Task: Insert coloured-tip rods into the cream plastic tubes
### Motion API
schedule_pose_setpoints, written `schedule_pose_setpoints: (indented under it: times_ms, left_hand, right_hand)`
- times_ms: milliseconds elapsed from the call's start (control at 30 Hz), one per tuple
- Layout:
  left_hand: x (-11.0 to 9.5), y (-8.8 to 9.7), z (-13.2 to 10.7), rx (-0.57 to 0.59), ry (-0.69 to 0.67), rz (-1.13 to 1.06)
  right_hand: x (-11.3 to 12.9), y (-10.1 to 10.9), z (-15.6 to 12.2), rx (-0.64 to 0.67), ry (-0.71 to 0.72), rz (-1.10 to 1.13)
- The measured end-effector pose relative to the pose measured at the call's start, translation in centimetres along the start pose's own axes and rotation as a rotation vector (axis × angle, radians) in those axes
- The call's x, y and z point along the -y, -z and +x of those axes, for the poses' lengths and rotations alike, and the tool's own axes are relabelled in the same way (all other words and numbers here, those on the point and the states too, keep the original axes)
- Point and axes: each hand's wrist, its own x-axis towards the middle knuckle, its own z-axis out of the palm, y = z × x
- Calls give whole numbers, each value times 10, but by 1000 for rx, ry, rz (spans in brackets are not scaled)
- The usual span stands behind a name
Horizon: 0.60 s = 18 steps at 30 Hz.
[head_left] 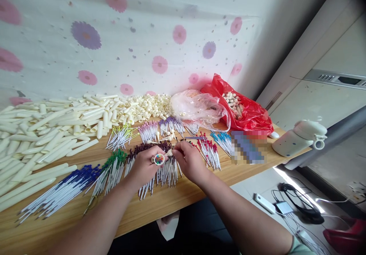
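My left hand (144,168) is closed around a short white tube whose open end shows several coloured tips (159,159). My right hand (189,160) pinches a small cream piece (170,153) right beside that tube. Both hands hover over rows of thin white refills (167,171) with dark purple tips lying on the wooden table (171,199). More rows of refills lie around them: blue-tipped (61,192), green-tipped (110,171), red-tipped (208,152).
A big heap of cream plastic barrels (37,136) covers the left of the table. Small cream springs or caps (145,108) lie at the back, beside a clear bag (197,108) and a red bag (246,112). A white bottle (299,137) lies at the right edge.
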Motion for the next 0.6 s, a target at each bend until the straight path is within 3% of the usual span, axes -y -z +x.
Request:
schedule_pose_setpoints:
  times_ms: [100, 200, 367, 467, 600]
  left_hand:
    - [7, 0, 2, 148, 47, -240]
    - [9, 1, 2, 201, 47, -281]
    - [6, 4, 2, 71, -37, -116]
    - [7, 1, 3, 9, -31, -132]
    - [9, -2, 3, -28, 12, -251]
  right_hand:
    - [3, 11, 4, 23, 170, -21]
    - [5, 16, 7, 82, 266, -45]
    - [7, 6, 5, 30, 215, -93]
    - [6, 0, 4, -29, 175, -39]
    - [11, 17, 6, -79, 273, 85]
